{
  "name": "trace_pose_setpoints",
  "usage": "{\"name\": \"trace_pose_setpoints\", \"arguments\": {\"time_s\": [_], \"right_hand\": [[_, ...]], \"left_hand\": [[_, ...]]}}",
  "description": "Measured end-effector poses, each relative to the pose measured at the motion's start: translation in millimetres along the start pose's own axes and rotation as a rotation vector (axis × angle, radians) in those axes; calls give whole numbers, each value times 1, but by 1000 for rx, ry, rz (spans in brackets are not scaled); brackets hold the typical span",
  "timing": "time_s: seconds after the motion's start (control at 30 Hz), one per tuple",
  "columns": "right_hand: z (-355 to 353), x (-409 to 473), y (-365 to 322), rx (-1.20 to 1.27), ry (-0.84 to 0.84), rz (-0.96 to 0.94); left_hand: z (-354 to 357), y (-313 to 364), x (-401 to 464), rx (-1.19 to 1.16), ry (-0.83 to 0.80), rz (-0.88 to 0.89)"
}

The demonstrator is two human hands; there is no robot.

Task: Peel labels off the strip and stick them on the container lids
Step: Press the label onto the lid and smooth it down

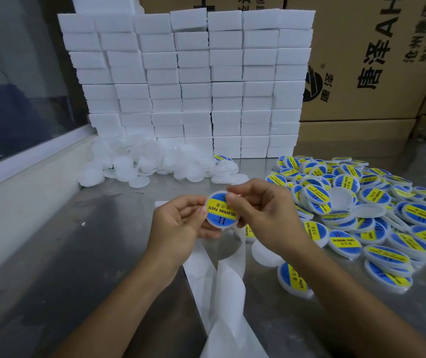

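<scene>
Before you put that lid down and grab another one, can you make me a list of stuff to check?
1. Label on the lid: ok.
2. Label pressed flat all over: cannot tell, right hand covers one edge.
3. Left hand gripping the lid: ok.
4. Labelled pile within reach at right: ok.
5. Blank lids left to do: ok.
6. Strip has labels left: cannot tell.

**Hidden and cut off**

The right hand [261, 210] covers part of the held lid [221, 210]. The label strip [217, 285] runs off the bottom edge. The cardboard boxes' [377, 60] print is cut off at the top and right.
</scene>
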State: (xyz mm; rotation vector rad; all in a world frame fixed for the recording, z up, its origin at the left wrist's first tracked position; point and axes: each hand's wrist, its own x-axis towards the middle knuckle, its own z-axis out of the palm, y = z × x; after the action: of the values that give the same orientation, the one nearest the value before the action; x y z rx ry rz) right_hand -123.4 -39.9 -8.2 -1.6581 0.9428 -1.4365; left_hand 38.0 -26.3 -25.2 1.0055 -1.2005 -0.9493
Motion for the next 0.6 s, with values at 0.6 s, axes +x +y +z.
{"name": "trace_pose_setpoints", "arguments": {"time_s": [0.6], "right_hand": [[-68, 17, 15, -825, 326, -38]], "left_hand": [[2, -12, -1, 119, -43, -62]]}}
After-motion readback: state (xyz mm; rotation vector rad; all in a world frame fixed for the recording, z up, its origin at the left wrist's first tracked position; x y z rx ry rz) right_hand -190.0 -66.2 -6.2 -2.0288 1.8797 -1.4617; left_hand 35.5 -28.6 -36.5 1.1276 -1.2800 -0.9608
